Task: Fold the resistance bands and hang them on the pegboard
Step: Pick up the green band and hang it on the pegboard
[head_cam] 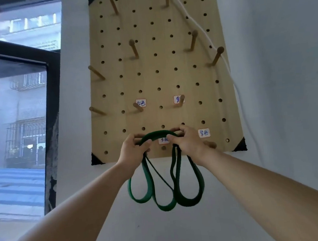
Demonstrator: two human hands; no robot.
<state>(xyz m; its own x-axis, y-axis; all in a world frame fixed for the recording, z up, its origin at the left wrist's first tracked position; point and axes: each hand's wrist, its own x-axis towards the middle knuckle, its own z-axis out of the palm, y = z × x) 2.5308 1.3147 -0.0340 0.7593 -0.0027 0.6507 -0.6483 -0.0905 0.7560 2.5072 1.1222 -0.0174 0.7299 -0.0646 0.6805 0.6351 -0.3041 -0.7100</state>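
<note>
Fingers of left hand (134,148) and right hand (188,141) tight around green band (157,134) at pegboard (167,78) bottom edge.

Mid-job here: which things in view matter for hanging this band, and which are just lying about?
In the job: green resistance band, left hand and right hand gripping it, pegboard, wooden pegs.
Just lying about: white cord, window.

Black-framed window (55,109) at left, white cord (208,38) trailing down right, pale wall (285,91)
</note>
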